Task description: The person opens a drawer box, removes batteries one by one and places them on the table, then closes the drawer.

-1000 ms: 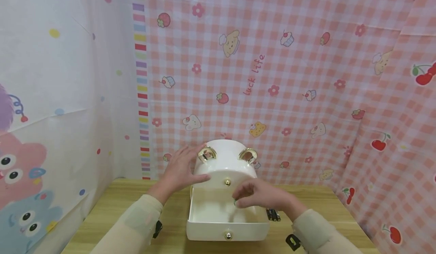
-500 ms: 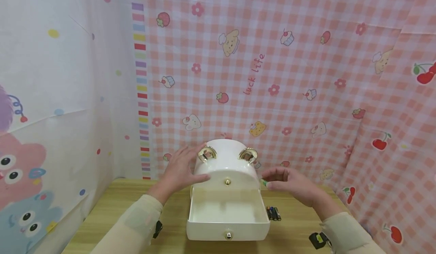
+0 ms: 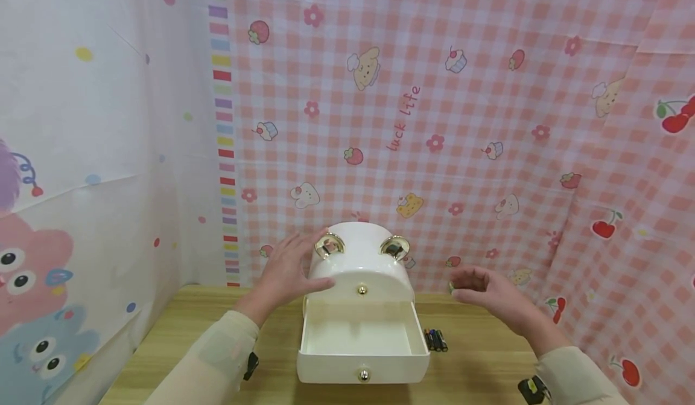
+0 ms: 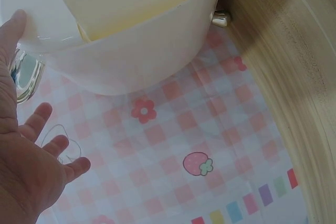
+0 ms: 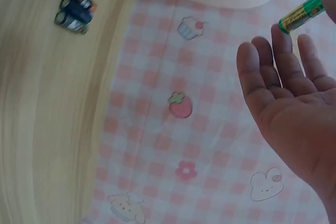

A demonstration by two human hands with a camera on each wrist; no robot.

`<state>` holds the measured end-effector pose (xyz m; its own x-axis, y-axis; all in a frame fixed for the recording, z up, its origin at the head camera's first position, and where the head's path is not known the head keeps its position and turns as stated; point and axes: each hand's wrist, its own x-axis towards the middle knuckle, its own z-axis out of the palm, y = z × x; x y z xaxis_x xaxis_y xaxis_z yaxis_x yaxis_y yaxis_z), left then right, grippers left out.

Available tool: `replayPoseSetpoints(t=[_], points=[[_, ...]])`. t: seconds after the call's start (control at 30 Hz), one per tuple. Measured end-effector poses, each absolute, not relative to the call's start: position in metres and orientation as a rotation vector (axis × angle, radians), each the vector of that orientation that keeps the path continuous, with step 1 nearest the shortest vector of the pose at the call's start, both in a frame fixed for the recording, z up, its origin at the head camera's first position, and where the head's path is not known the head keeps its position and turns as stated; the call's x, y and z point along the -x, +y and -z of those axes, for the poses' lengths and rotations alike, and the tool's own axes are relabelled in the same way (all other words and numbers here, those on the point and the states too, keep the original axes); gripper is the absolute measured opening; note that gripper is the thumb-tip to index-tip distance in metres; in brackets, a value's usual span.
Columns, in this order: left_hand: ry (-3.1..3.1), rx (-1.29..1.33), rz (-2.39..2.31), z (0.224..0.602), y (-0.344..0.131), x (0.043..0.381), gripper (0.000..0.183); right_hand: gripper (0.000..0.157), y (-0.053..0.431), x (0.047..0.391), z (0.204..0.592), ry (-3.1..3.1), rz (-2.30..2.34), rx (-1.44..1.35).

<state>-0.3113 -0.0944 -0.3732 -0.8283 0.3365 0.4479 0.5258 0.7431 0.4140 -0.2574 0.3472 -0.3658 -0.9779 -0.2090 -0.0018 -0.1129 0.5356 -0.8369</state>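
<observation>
A white drawer box (image 3: 362,245) with gold ring ears stands on the table, its lower drawer (image 3: 332,369) pulled out toward me. My left hand (image 3: 283,272) rests at the box's left side, fingers spread and thumb against its front, as the left wrist view also shows. Off to the right of the box, my right hand (image 3: 491,291) is raised. Between thumb and fingertips it pinches a green-and-gold battery (image 5: 302,15), clearest in the right wrist view. Several dark batteries (image 3: 436,340) lie side by side on the tabletop, right of the drawer.
The wooden table (image 3: 483,357) ends behind the box at a pink checked cloth (image 3: 434,109) hanging as a backdrop. A white printed cloth (image 3: 119,121) hangs on the left. A small gold knob (image 3: 364,375) sticks out from the drawer front.
My right hand has moved right, from over the open drawer to beside the box, carrying the battery. The left hand and the box have stayed put.
</observation>
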Motion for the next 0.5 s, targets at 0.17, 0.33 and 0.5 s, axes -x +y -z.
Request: replayPoseSetpoints(t=[0.17,0.33,0.5], points=[[-2.595,0.668,0.763,0.374,-0.094,0.311,0.101,0.064,0.352,0.258,0.373,2.809,1.322,0.266],[-2.591,0.666,0.764,0.374,-0.094,0.311,0.101,0.063,0.351,0.258,0.380,3.002,1.116,0.350],[-2.594,0.667,0.777,0.373,-0.094,0.311,0.102,0.061,0.350,0.260,0.386,3.115,0.942,0.485]])
